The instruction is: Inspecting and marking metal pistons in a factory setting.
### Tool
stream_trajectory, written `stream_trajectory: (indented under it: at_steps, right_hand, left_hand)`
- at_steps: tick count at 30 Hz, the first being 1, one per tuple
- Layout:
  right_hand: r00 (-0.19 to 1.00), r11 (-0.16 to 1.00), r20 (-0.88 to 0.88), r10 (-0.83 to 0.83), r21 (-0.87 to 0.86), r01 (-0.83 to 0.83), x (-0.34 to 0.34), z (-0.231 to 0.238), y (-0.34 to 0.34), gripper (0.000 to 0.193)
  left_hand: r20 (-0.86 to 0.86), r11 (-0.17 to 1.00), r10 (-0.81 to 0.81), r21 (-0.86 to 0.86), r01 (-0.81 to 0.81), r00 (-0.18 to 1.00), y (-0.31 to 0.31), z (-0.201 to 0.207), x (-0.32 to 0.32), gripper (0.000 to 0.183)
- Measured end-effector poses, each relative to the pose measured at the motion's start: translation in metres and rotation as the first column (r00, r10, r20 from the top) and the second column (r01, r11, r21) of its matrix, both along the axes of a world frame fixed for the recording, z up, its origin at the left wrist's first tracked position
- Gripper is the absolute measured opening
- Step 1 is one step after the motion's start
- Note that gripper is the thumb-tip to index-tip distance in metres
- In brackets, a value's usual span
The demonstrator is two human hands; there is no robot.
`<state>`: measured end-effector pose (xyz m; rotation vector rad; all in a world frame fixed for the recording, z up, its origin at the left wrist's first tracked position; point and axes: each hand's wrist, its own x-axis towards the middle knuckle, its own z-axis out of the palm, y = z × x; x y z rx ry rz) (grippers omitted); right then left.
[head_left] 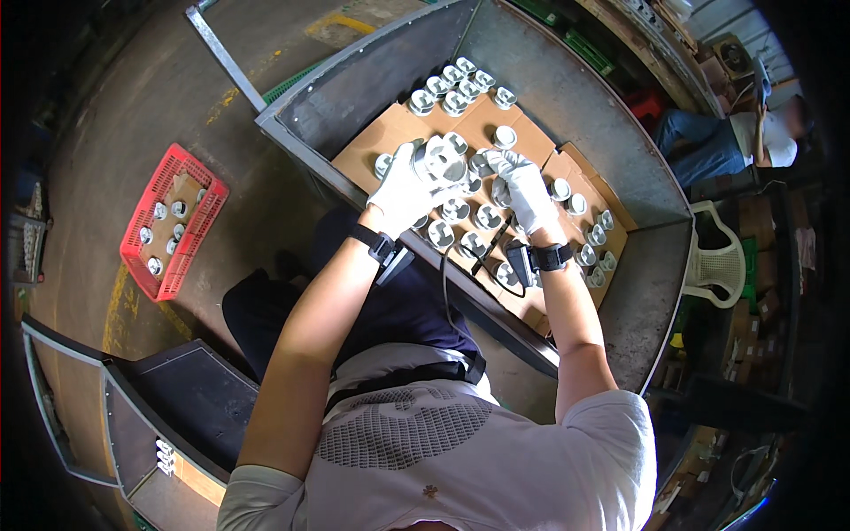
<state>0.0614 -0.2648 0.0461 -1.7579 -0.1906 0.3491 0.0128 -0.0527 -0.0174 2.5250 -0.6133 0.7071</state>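
Observation:
My left hand (401, 189), in a white glove, is closed around a shiny metal piston (444, 159), held up over the metal bin (575, 93). Close to its right side is my gloved right hand (524, 189), fingers bent together at the tips. A small greyish thing shows at those fingertips, too unclear to name. Beneath both hands, several more pistons (487, 217) stand on brown cardboard (372, 134) lining the bin. Another group of pistons (457, 103) stands in rows at the far end. My hands hide part of the middle.
A red plastic crate (168, 270) with several pistons sits on the floor at left. Behind it at lower left is another metal cart (199, 380). A white plastic chair (715, 265) stands right of the bin. A seated person (730, 146) is at far right, near shelving.

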Motion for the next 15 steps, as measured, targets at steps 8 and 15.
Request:
stream_trajectory:
  at_steps: [8, 15]
  right_hand:
    - [1.000, 0.999, 0.000, -0.004, -0.045, 0.004, -0.008, -0.002, 0.004, 0.022]
    - [0.994, 0.966, 0.085, 0.065, -0.257, -0.041, -0.017, 0.003, 0.008, 0.030]
  left_hand:
    - [-0.064, 0.992, 0.096, 0.084, -0.091, 0.993, -0.001, 0.018, -0.005, 0.048]
    - [-0.345, 0.106, -0.471, -0.936, -0.336, 0.812, -0.021, 0.035, -0.013, 0.062]
